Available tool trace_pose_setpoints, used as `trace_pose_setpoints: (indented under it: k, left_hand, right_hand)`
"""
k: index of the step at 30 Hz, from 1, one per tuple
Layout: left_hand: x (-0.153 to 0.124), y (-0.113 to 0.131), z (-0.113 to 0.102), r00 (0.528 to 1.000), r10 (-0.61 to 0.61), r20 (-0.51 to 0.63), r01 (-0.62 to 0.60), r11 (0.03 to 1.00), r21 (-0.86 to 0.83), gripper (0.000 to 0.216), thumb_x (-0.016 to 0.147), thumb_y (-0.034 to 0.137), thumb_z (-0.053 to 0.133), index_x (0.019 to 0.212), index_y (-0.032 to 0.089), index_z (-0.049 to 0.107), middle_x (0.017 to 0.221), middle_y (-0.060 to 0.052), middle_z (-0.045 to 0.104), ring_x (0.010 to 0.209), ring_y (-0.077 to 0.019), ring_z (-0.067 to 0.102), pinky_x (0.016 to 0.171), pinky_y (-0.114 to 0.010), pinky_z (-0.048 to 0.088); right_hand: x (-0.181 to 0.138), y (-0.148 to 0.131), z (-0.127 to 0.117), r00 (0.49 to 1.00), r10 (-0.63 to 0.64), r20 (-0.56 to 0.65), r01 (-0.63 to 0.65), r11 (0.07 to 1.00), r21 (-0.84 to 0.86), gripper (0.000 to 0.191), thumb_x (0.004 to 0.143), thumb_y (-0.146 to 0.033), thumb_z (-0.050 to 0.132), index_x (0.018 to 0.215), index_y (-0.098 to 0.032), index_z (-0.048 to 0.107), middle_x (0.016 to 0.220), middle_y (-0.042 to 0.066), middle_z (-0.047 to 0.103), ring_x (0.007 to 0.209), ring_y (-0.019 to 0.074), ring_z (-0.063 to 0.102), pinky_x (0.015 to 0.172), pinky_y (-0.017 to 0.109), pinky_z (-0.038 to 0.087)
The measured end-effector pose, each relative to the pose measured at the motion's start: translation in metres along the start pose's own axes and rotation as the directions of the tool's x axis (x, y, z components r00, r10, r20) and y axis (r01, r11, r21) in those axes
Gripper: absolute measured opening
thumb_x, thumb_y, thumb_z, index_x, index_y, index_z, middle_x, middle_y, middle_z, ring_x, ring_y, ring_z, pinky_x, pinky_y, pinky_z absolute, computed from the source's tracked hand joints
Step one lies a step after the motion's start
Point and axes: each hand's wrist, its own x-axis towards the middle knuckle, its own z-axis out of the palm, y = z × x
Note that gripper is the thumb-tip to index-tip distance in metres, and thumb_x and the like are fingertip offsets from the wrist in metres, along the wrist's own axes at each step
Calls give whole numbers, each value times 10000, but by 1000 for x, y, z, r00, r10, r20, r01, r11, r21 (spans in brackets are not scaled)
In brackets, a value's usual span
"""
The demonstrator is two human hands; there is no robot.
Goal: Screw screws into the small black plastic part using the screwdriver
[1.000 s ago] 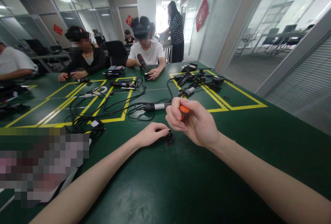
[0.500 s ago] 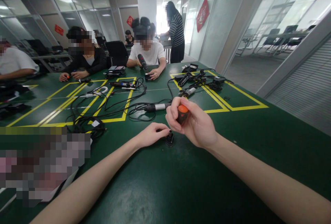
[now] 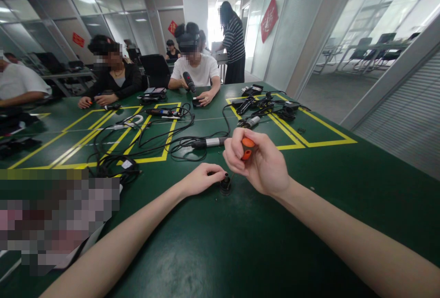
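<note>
My right hand (image 3: 256, 162) is closed round the orange-and-black handle of a screwdriver (image 3: 246, 147), held upright just above a small black cylindrical part (image 3: 225, 184) that stands on the green table (image 3: 240, 243). The screwdriver's thin shaft points down toward that part. My left hand (image 3: 201, 179) lies beside the part on its left, fingers curled and pinching its side. The part's lower half is partly hidden by my fingers.
Black cables (image 3: 144, 140), a silver-tipped tool (image 3: 209, 142) and chargers (image 3: 264, 105) lie on yellow-taped areas behind my hands. Several people sit at the far side, one holding a black tool (image 3: 188, 81). A blurred patch covers the near left.
My right hand has turned the screwdriver handle: its orange end cap faced up half a second ago and is now mostly covered by my fingers. My left hand and the black part have stayed put.
</note>
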Motion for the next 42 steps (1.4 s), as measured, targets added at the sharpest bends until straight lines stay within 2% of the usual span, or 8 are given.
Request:
trace_pose_setpoints:
  k: [4,10,14,17,25,32,37,42]
  left_hand:
    - [0,0,-1,1000,13,-3,-13,1000,2,335,948,405,586,928,135,782,943,-52,783,934,-222,678,961,-309,505]
    - [0,1,0,1000,8,-2,-8,1000,-3,328,941,378,571,910,124,776,936,-59,782,914,-224,680,961,-318,499]
    - [1,0,0,1000,3,-5,-3,1000,-8,331,930,392,572,897,128,768,930,-61,774,913,-224,677,937,-306,499]
    - [0,1,0,1000,11,3,-11,1000,-9,333,924,399,570,900,130,764,922,-59,767,958,-237,673,965,-319,488]
    - [-1,2,0,1000,-3,-9,3,1000,11,333,926,386,570,915,122,773,935,-59,774,924,-228,675,948,-322,495]
    - [0,1,0,1000,5,0,-5,1000,-3,341,930,383,557,894,116,765,923,-74,769,949,-243,682,968,-335,494]
    - [0,1,0,1000,8,-3,-8,1000,8,343,930,381,562,932,111,773,945,-72,774,934,-237,678,950,-331,498]
    - [0,0,0,1000,13,-6,-13,1000,-6,343,933,383,568,923,110,775,943,-72,777,920,-231,683,940,-324,503]
  right_hand:
    - [-1,1,-1,1000,-9,8,9,999,31,337,938,-460,524,712,-211,504,510,-70,365,441,91,235,447,246,198]
    - [-1,1,0,1000,-18,16,17,999,33,188,909,-371,514,791,-231,473,512,-79,420,418,92,251,445,237,200]
    - [1,1,1,999,-38,0,38,999,16,299,939,-344,487,681,-198,521,529,-44,442,430,89,312,429,238,212]
    - [0,1,1,1000,-17,8,17,999,33,349,953,-348,474,640,-196,510,501,-53,383,438,88,265,437,241,197]
    - [-3,0,1,999,-19,41,17,998,60,145,912,-333,495,813,-230,469,508,-81,425,421,92,233,439,231,188]
    - [0,2,0,999,-36,29,34,998,59,354,981,-316,431,658,-193,505,516,-48,396,442,85,289,437,229,215]
    - [-2,2,0,999,-17,52,11,995,103,241,951,-380,465,777,-218,507,489,-85,358,427,86,194,435,229,167]
    - [-1,1,0,998,-33,46,30,997,66,201,947,-315,476,773,-218,502,506,-74,422,412,84,243,421,222,190]
